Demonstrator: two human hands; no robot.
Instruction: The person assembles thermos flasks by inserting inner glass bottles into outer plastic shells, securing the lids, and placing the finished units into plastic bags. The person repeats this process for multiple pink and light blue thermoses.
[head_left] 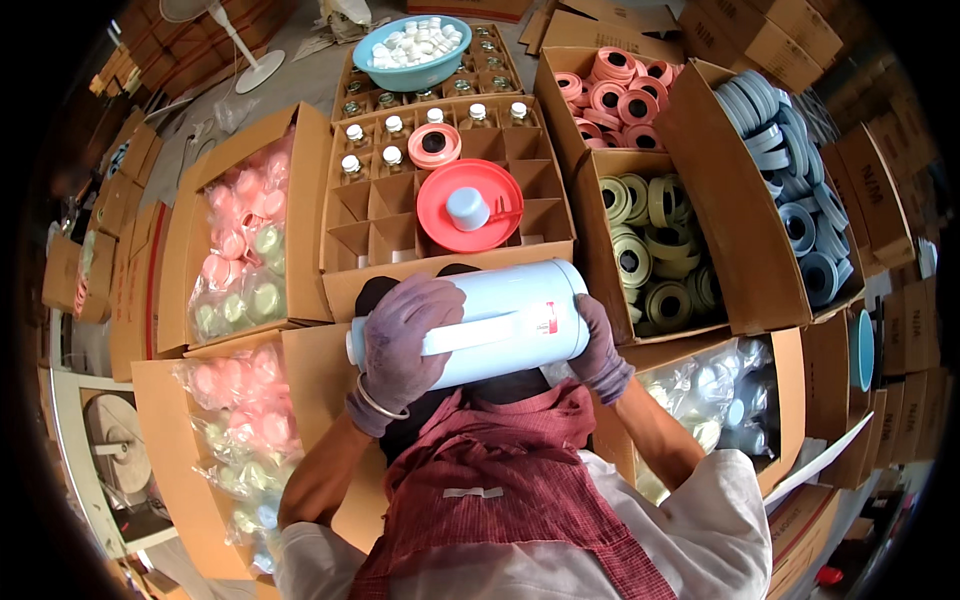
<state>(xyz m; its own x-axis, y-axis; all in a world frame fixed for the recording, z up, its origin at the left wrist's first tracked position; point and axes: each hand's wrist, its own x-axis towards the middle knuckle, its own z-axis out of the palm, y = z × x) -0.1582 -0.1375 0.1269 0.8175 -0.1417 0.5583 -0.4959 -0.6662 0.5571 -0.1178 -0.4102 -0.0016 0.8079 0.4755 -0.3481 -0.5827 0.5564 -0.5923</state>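
A light blue thermos flask [515,290] with a side handle lies sideways across my lap, its narrow end to the left. My gloved left hand [408,335] is wrapped round the flask near that end, by the handle. My gloved right hand [600,355] grips the wide end, its fingers partly hidden behind it. Just beyond the flask, a red plastic dish [440,215] rests on a divided carton and holds a light blue cup-like cap [468,208]. A pink ring-shaped part [434,146] with a dark middle sits behind the dish.
Glass bottles with white caps stand in the divided carton [350,255]. Farther back is a blue basin [415,72] of white caps. Boxes of pink rings [612,95], green rings [665,240] and blue rings [790,180] stand right; bagged pink and green parts [240,240] lie left.
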